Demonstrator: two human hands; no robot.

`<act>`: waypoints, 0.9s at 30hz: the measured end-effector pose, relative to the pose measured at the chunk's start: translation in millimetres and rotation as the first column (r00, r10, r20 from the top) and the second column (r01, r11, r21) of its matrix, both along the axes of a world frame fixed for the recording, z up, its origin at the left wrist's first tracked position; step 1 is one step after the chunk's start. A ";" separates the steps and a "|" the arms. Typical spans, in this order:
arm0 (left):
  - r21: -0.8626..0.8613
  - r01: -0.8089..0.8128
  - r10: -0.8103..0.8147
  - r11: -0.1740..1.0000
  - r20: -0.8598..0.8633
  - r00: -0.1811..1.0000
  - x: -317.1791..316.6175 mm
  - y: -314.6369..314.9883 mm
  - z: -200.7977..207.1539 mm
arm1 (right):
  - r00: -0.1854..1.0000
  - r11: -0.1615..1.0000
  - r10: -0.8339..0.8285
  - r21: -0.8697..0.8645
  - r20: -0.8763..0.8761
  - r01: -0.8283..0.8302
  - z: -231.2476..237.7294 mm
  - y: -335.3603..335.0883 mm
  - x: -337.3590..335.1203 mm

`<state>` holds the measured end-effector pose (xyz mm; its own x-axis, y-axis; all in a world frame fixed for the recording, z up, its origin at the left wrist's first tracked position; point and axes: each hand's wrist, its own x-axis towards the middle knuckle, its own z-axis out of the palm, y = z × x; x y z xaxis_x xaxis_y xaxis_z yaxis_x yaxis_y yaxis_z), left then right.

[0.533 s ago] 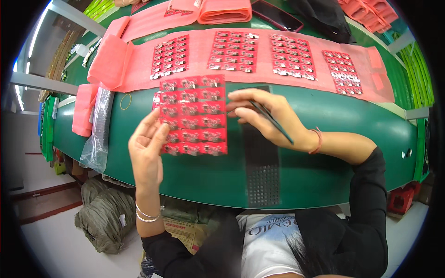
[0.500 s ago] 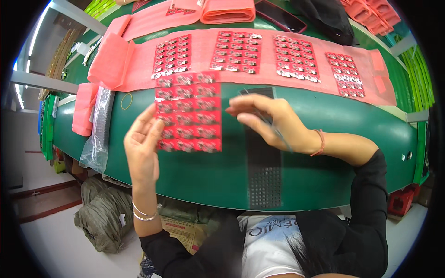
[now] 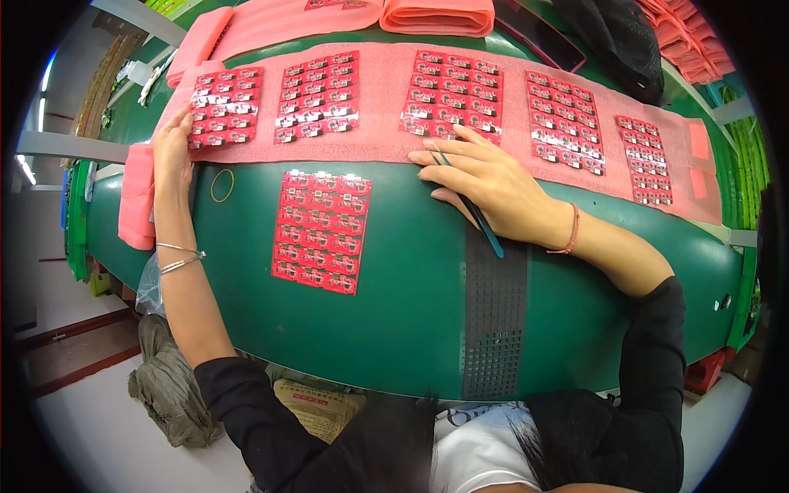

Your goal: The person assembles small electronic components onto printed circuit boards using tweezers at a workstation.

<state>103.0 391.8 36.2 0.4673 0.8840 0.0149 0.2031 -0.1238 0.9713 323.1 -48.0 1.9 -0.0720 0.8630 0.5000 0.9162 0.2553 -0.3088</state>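
Note:
My left hand (image 3: pixel 172 148) has its fingers closed at the left edge of a red circuit board panel (image 3: pixel 226 105), which lies at the left end of a pink foam sheet (image 3: pixel 378 149). My right hand (image 3: pixel 485 185) holds dark tweezers (image 3: pixel 485 220), pointed end away from me. Its fingertips rest by the lower edge of the middle panel (image 3: pixel 452 86). More panels lie on the sheet: one (image 3: pixel 316 94) left of the middle, two (image 3: pixel 567 119) (image 3: pixel 645 160) to the right. Another panel (image 3: pixel 320 230) lies flat on the green table nearer to me.
A dark perforated strip (image 3: pixel 495 312) runs toward me on the green table (image 3: pixel 403 329). A yellow rubber band (image 3: pixel 222 186) lies near my left forearm. Folded pink foam (image 3: pixel 436 18), a phone (image 3: pixel 538 37) and a black bag (image 3: pixel 616 45) are at the back.
The panel my left hand held up is no longer in the air. Panels now lie at the sheet's left end and on the table. My right hand has reached over to the middle panel.

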 end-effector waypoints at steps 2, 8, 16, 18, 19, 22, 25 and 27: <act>0.002 -0.023 0.023 1.000 -0.005 1.000 -0.6 8.0 1.2 | 0.998 1.000 0.005 0.001 -0.069 -0.004 -2.5 -2.0 2.4; 0.036 0.065 -0.057 0.997 -0.187 0.981 14.8 -7.9 -8.6 | 0.994 1.000 -0.018 -0.019 -0.110 0.015 -8.7 0.2 6.2; 0.475 0.103 0.124 0.874 -0.422 0.898 7.9 9.7 6.4 | 0.994 1.000 -0.004 -0.005 -0.108 0.004 -3.7 0.8 8.0; 0.480 0.130 0.096 0.868 -0.419 0.903 -1.2 8.3 8.1 | 0.994 1.000 0.000 -0.001 -0.108 0.000 -3.2 0.5 7.2; 0.418 0.097 0.085 0.903 -0.394 0.915 -5.9 8.8 9.5 | 0.994 1.000 -0.003 -0.008 -0.109 0.002 -2.4 0.3 6.4; 0.286 0.131 -0.040 0.949 -0.304 0.952 -13.9 2.2 17.4 | 0.994 1.000 -0.008 -0.019 -0.106 0.006 -0.6 -1.4 6.2; 0.220 0.403 -0.272 0.888 -0.457 0.847 -25.2 -14.7 24.2 | 0.994 1.000 -0.014 -0.023 -0.104 0.012 -0.8 -2.8 6.1; 0.275 0.411 -0.257 0.869 -0.459 0.850 -26.3 -14.5 7.6 | 0.994 1.000 -0.014 -0.020 -0.106 0.012 -0.8 -2.0 5.9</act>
<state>76.7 377.3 43.8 0.7659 0.6416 0.0415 0.4404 -0.5706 0.6931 329.0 -50.0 1.1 -0.0083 0.8733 0.4871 0.8814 0.2365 -0.4090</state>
